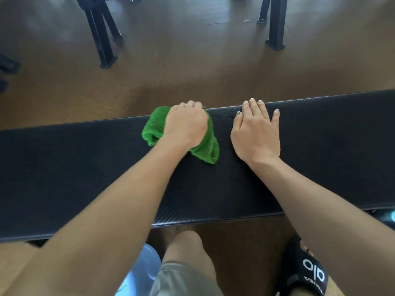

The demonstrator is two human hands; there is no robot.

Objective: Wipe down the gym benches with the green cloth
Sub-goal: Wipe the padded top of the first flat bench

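Observation:
A long black padded gym bench (85, 171) runs across the view from left to right. A crumpled green cloth (208, 149) lies on its top near the far edge. My left hand (185, 123) presses down on the cloth, fingers curled over it at the far edge. My right hand (255, 131) lies flat on the bench pad just right of the cloth, fingers spread and reaching the far edge, holding nothing.
Brown floor stretches beyond the bench. Black metal legs of gym equipment stand at the back left (102, 43) and back right (275, 28). My knee (186, 248) and a foot in a black slide sandal (303, 272) are below the bench's near edge.

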